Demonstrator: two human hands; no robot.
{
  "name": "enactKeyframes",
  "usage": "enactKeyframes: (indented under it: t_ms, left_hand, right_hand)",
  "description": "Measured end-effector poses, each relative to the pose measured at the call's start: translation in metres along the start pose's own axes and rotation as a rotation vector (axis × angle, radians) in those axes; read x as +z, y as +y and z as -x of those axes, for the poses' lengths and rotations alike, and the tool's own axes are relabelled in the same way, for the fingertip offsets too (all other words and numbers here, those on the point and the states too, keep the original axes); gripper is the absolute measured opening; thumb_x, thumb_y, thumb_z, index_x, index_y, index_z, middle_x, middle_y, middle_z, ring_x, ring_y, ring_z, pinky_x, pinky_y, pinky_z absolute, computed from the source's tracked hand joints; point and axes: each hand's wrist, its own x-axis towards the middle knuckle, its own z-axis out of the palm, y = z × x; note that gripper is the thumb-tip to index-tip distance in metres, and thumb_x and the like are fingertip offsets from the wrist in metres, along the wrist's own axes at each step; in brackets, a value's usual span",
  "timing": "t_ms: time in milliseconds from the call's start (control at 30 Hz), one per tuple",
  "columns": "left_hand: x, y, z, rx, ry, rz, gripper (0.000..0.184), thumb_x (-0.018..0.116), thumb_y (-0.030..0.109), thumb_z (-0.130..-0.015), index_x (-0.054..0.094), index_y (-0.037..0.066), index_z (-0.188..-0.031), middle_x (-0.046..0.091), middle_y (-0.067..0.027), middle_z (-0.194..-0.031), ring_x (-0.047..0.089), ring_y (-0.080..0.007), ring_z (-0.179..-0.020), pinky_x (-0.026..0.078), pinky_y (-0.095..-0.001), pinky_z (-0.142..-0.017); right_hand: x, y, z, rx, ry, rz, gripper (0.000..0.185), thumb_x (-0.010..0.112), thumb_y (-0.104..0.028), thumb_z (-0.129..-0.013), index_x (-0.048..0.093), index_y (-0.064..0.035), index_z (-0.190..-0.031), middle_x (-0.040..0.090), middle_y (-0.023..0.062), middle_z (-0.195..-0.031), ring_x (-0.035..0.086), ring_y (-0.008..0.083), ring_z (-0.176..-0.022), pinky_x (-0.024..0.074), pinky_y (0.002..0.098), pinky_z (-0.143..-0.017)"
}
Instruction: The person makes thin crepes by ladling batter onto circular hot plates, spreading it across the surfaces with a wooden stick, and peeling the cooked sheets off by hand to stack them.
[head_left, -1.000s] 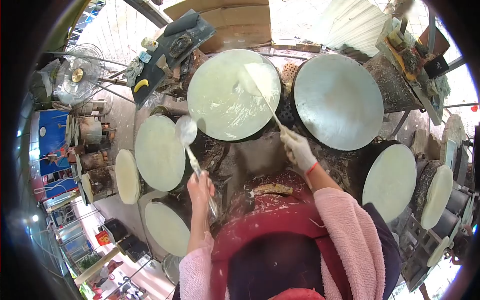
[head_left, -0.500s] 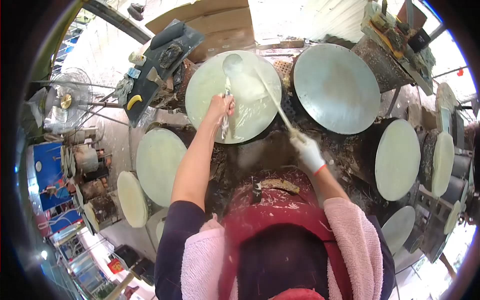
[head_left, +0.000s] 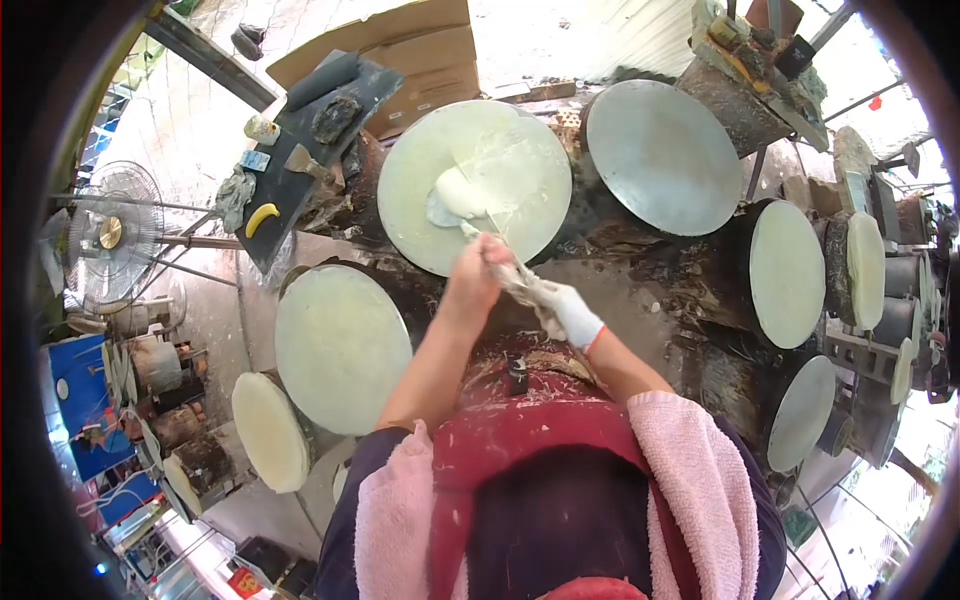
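Observation:
A large round griddle (head_left: 415,165) in front of me carries a thin, pale greenish-white layer of batter. Low on it rests a ladle (head_left: 437,211) with a thick white mass of batter (head_left: 463,192) at its bowl. My left hand (head_left: 474,275), bare, is closed around the ladle's handle at the griddle's near edge. Close beside it is my right hand (head_left: 565,312), in a white glove with a red cuff and smeared fingers. Its fingers are wrapped round a long thin stick (head_left: 494,218), which reaches over the batter and is partly hidden by my left hand.
A bare grey griddle (head_left: 665,155) stands to the right. More pale-coated discs (head_left: 345,345) flank me on both sides. At the upper left, a dark board (head_left: 290,150) holds a banana (head_left: 262,220) and a scraper. A fan (head_left: 112,232) stands farther left.
My left hand has drawn the ladle down toward me, and the white mass now sits at its bowl. My right hand has moved left with the stick, close to my left hand. The view has shifted slightly.

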Motion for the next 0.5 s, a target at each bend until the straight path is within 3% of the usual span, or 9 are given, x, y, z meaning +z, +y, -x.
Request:
enactKeyframes:
  t_ms: [67, 100, 133, 167, 233, 333, 433, 467, 500]
  left_hand:
    - [-0.007, 0.046, 0.009, 0.126, -0.152, -0.239, 0.012, 0.049, 0.015, -0.099, 0.047, 0.006, -0.093, 0.043, 0.0022, -0.07, 0.044, -0.0076, -0.053, 0.04, -0.029, -0.054]
    - [-0.019, 0.058, 0.008, -0.1, -0.35, 0.222, 0.012, 0.049, 0.016, -0.1, 0.048, 0.006, -0.094, 0.042, 0.0044, -0.067, 0.042, -0.0055, -0.049, 0.037, -0.0274, -0.052]
    - [-0.027, 0.061, 0.008, -0.336, -0.531, 0.683, 0.013, 0.048, 0.016, -0.1, 0.05, 0.005, -0.095, 0.04, 0.0067, -0.064, 0.039, -0.0035, -0.046, 0.035, -0.0259, -0.05]
    - [-0.003, 0.066, 0.022, -0.168, -0.272, 0.236, 0.017, 0.045, 0.018, -0.102, 0.051, 0.005, -0.095, 0.039, 0.007, -0.06, 0.036, -0.003, -0.043, 0.031, -0.0238, -0.048]
    - [0.042, 0.072, 0.03, -0.107, -0.192, -0.141, 0.018, 0.046, 0.019, -0.102, 0.052, 0.004, -0.094, 0.04, 0.0066, -0.06, 0.035, -0.0034, -0.042, 0.031, -0.0236, -0.048]
    - [0.127, 0.063, 0.028, 0.03, -0.056, -0.551, 0.024, 0.048, 0.024, -0.103, 0.047, 0.008, -0.086, 0.039, 0.0067, -0.059, 0.029, -0.0024, -0.036, 0.025, -0.0206, -0.039]
    - [0.18, 0.037, -0.003, 0.003, -0.178, -0.636, 0.025, 0.05, 0.024, -0.102, 0.047, 0.008, -0.083, 0.04, 0.0067, -0.06, 0.029, -0.0027, -0.037, 0.024, -0.0203, -0.041]
    - [0.202, 0.022, -0.015, -0.005, -0.196, -0.636, 0.025, 0.051, 0.024, -0.102, 0.047, 0.008, -0.083, 0.04, 0.0068, -0.061, 0.03, -0.0026, -0.038, 0.024, -0.0202, -0.041]
    - [0.224, 0.006, -0.026, -0.014, -0.208, -0.641, 0.025, 0.051, 0.024, -0.102, 0.047, 0.008, -0.083, 0.04, 0.0069, -0.061, 0.031, -0.0025, -0.039, 0.024, -0.0202, -0.042]
  right_hand:
    - [-0.01, -0.037, 0.026, -0.098, 0.094, 0.045, 0.041, 0.064, -0.029, -0.094, 0.06, -0.0191, -0.134, 0.047, -0.0058, -0.06, 0.035, 0.0034, -0.039, 0.0261, 0.0198, -0.036]
    - [-0.021, -0.041, 0.026, -0.215, 0.187, 0.106, 0.04, 0.063, -0.028, -0.094, 0.061, -0.019, -0.133, 0.043, -0.0074, -0.059, 0.032, 0.001, -0.038, 0.0248, 0.0173, -0.035]
    - [-0.039, -0.041, 0.014, -0.198, 0.235, 0.115, 0.04, 0.065, -0.026, -0.092, 0.063, -0.0141, -0.13, 0.063, 0.0019, -0.073, 0.058, 0.0086, -0.054, 0.0472, 0.0222, -0.048]
    - [-0.055, -0.019, -0.016, -0.419, 0.216, 0.275, 0.04, 0.066, -0.026, -0.092, 0.063, -0.0115, -0.129, 0.067, 0.0074, -0.092, 0.063, 0.014, -0.076, 0.0504, 0.0256, -0.066]
    - [-0.067, -0.004, -0.024, -0.624, 0.088, 0.644, 0.043, 0.068, -0.027, -0.089, 0.064, -0.0068, -0.126, 0.059, 0.0141, -0.136, 0.054, 0.0237, -0.128, 0.0391, 0.0295, -0.107]
    - [-0.069, -0.031, 0.028, -0.348, 0.022, 0.7, 0.045, 0.071, -0.029, -0.089, 0.063, -0.008, -0.128, 0.062, 0.0117, -0.133, 0.06, 0.0202, -0.118, 0.0422, 0.0277, -0.103]
    - [-0.139, -0.04, 0.063, -0.637, 0.279, 0.297, 0.044, 0.07, -0.026, -0.091, 0.062, -0.006, -0.129, 0.062, 0.011, -0.133, 0.059, 0.0166, -0.118, 0.0418, 0.0264, -0.102]
    - [-0.176, -0.042, 0.07, -0.544, 0.419, 0.196, 0.042, 0.068, -0.021, -0.093, 0.06, -0.0033, -0.131, 0.06, 0.0105, -0.135, 0.055, 0.0149, -0.121, 0.0394, 0.0256, -0.104]
    - [-0.206, -0.053, 0.084, -0.739, 0.479, 0.174, 0.043, 0.066, -0.017, -0.094, 0.057, 0.001, -0.132, 0.059, 0.0112, -0.135, 0.054, 0.0148, -0.123, 0.0376, 0.0251, -0.105]
